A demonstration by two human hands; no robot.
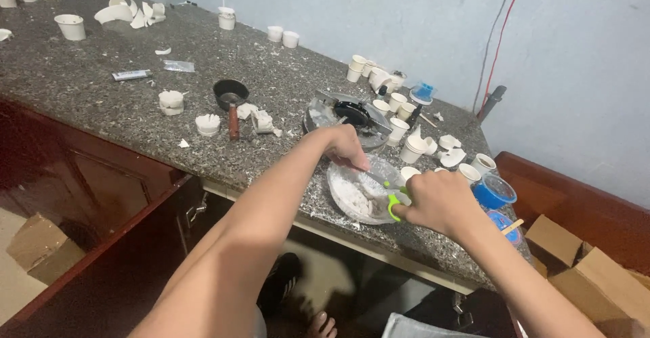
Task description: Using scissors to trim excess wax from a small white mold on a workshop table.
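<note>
At the tabletop's (101, 101) near edge, the right hand (440, 202) grips green-handled scissors (393, 199) over a clear bowl (349, 206) of white lumps; the left hand (347, 146) pinches the bowl's far rim. Beyond stand white cups (396, 131) and a small black pan (230, 94)

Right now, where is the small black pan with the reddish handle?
In the head view, the small black pan sits on the granite counter, left of both hands, between a white plaster cast and white plaster pieces.
</note>
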